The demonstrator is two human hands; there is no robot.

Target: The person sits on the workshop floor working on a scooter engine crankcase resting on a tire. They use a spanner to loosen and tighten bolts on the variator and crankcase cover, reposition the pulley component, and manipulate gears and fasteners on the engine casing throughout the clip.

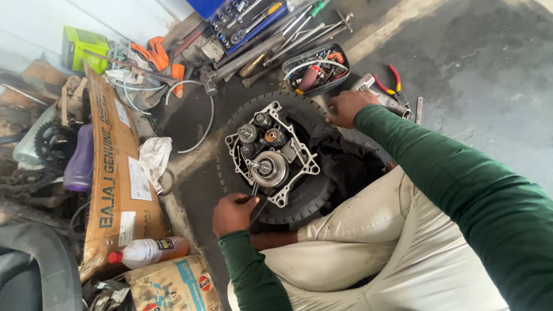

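Left hand (233, 214) low centre, fingers clamped on a slim dark tool (256, 201), its long axis running up-right toward the engine case (271, 152) lying on a tyre (299, 201) mid-frame, right hand (347, 107) upper centre, fingers curled together on the tyre's rim, pliers (390, 83) just beyond.

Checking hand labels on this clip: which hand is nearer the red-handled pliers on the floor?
Right. The right hand rests on the tyre's far edge, just beside the pliers; the left hand is at the tyre's near edge.
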